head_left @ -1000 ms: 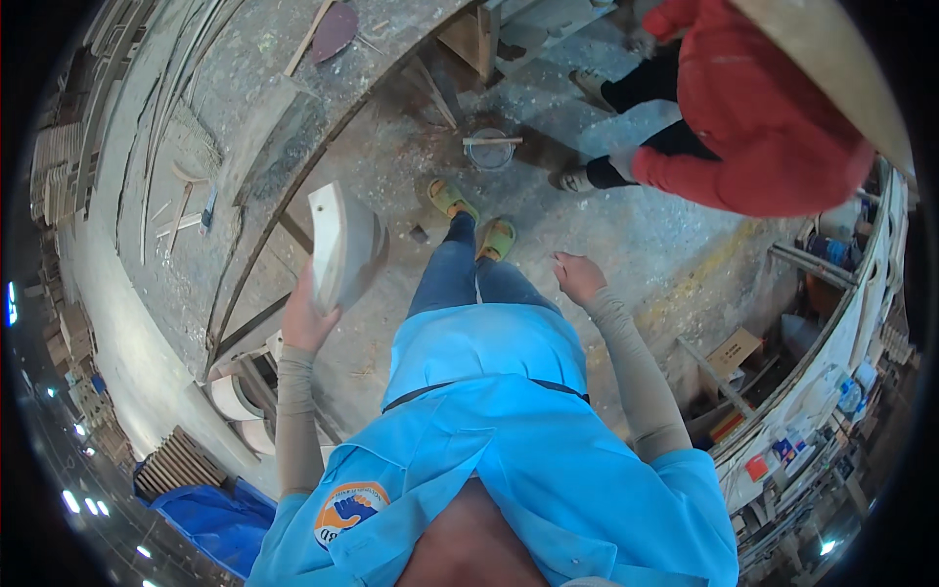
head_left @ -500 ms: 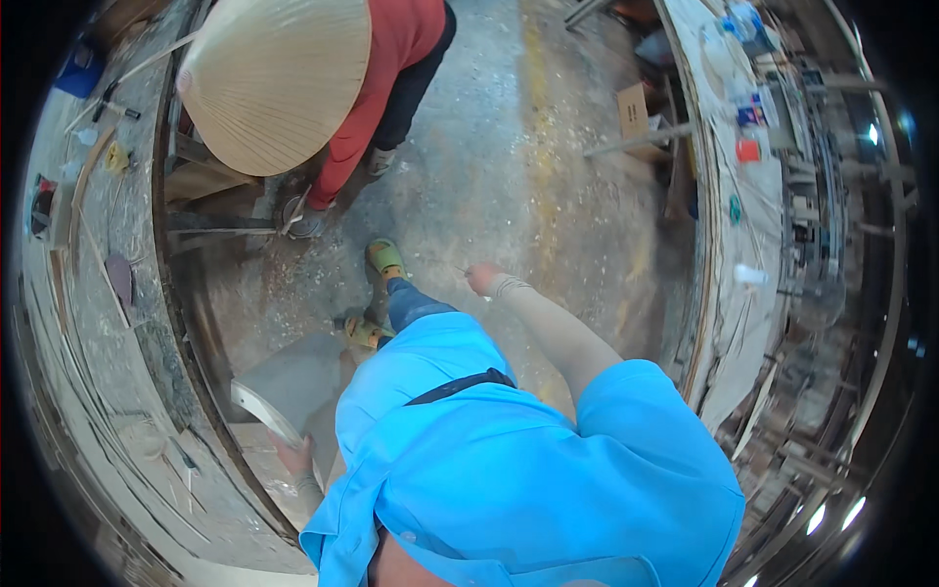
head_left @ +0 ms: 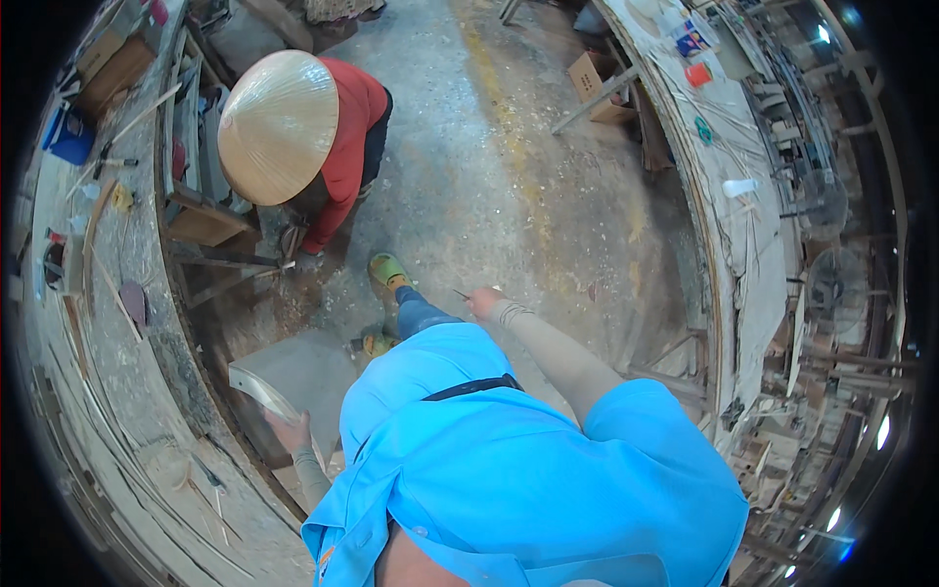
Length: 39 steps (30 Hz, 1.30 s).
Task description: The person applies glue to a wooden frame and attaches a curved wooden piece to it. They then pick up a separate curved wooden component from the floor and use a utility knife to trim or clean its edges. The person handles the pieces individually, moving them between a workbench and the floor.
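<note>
At lower left, my left hand [head_left: 290, 430] is closed on the edge of a large grey panel [head_left: 311, 370] with a pale, curved rim. The panel hangs low beside my left leg, next to the left table. My right hand [head_left: 484, 302] is held out ahead of me over the floor, its fingers closed on a thin, short stick-like thing [head_left: 461, 293], too small to name. Ahead on the left, a co-worker in a conical hat [head_left: 279, 127] and a red top bends down, one hand low by the table's leg.
A long worktable [head_left: 161, 391] with strips and tools runs along my left. On the right, another table [head_left: 719, 220] carries a red cup [head_left: 698, 74], a white bottle [head_left: 740, 187] and thin sticks. Beneath it sits a cardboard box [head_left: 594, 80]. Speckled concrete floor [head_left: 430, 147] lies between.
The view has shifted, showing more of the floor ahead. The co-worker's hat looks smaller and lower. Both my hands keep their hold, and the panel stays at my left side.
</note>
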Available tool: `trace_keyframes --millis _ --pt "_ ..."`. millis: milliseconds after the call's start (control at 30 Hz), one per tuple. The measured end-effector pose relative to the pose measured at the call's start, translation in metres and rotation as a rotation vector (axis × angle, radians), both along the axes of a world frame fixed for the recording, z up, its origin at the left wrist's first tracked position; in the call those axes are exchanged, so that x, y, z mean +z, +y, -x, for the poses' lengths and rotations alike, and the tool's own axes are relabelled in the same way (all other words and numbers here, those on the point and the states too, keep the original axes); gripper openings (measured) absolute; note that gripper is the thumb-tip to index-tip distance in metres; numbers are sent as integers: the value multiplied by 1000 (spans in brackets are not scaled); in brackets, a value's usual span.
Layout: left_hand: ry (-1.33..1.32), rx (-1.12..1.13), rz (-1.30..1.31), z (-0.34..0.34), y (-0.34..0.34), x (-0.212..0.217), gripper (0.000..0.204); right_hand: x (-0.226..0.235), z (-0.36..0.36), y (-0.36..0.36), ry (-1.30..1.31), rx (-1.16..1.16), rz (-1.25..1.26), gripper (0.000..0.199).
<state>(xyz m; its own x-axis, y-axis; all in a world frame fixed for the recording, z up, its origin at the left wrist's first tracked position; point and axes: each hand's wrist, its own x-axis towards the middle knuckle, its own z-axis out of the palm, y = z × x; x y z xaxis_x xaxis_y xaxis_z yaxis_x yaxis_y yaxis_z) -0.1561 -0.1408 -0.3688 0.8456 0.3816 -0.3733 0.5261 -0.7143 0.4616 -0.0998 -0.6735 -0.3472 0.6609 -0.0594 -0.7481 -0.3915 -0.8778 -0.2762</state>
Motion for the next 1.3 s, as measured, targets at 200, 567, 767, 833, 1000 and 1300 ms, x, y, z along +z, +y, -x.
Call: trace_keyframes --millis 200,567,767,833,1000,1300 --pt "-30 -25 58 -25 -6 20 102 0 31 -11 80 -71 17 28" --pt "-39 0 -18 -28 -3 -2 110 13 51 -5 112 -138 54 27" --pt "-72 28 -41 -25 -25 21 112 32 44 11 41 -65 48 27" --pt "-79 29 -65 -20 -22 19 112 19 47 11 -11 -60 43 28" --pt "-17 81 25 -2 -20 -5 113 -8 55 6 -69 0 24 28" --pt "65 164 83 10 -45 24 112 0 43 4 29 20 19 31"
